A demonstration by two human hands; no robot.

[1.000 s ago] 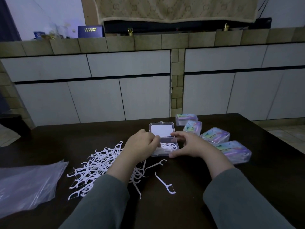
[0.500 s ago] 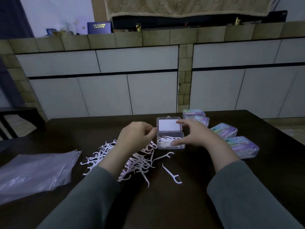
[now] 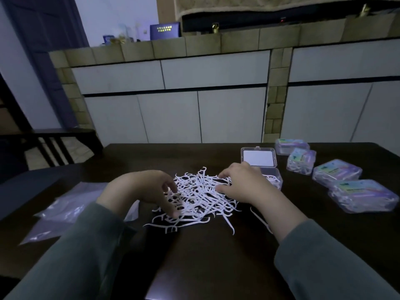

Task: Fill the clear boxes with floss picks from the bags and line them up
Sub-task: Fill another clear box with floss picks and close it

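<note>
Both hands are over the loose pile of picks [image 3: 199, 195] on the dark tabletop [image 3: 216, 256]. The left hand [image 3: 147, 191] sits at the pile's left edge, its fingers [image 3: 171, 210] loosely curled and pointing down into the picks, tips touching them; whether they pinch any, I cannot tell. The right hand [image 3: 244, 185] rests on the pile's right side with fingers [image 3: 225, 175] bent and a little spread, tips among the picks; a grip cannot be made out. Just behind the right hand stands the open box [image 3: 275, 178], lid [image 3: 258, 157] tipped back, some picks inside. Four shut boxes [image 3: 337, 172], already filled, run in a line along the right. An empty bag [image 3: 65, 211] lies flat at the left, partly under the left sleeve
</note>
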